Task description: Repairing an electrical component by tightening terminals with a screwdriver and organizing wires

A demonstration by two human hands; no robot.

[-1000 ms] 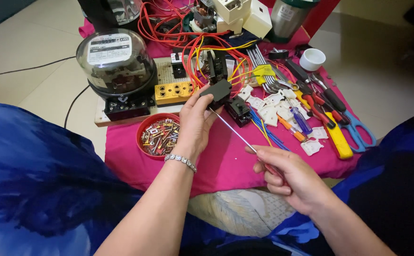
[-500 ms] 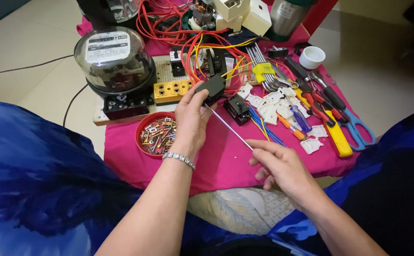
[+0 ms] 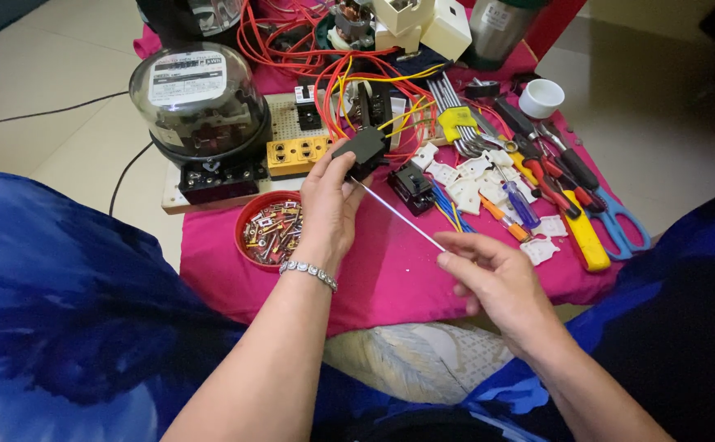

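My left hand [image 3: 329, 205] grips a small black box-shaped electrical part [image 3: 361, 150] and holds it above the pink cloth [image 3: 374, 278]. A thin white wire or rod [image 3: 397, 215] runs from that part down to my right hand [image 3: 496, 286], which pinches its lower end between thumb and fingers. A beaded bracelet sits on my left wrist. Just left of that hand is a red bowl [image 3: 272, 232] filled with several small screws and metal bits.
A round glass-domed electric meter [image 3: 200, 102] stands on a perforated board at the back left beside a yellow terminal block [image 3: 298, 155]. Orange and yellow wires [image 3: 349, 74] tangle behind. White plastic parts [image 3: 472, 180], screwdrivers, pliers, scissors [image 3: 619, 221] and a white cup [image 3: 541, 96] lie to the right.
The black part in my left hand has moved slightly up and away, and my right hand has followed along the thin white wire.
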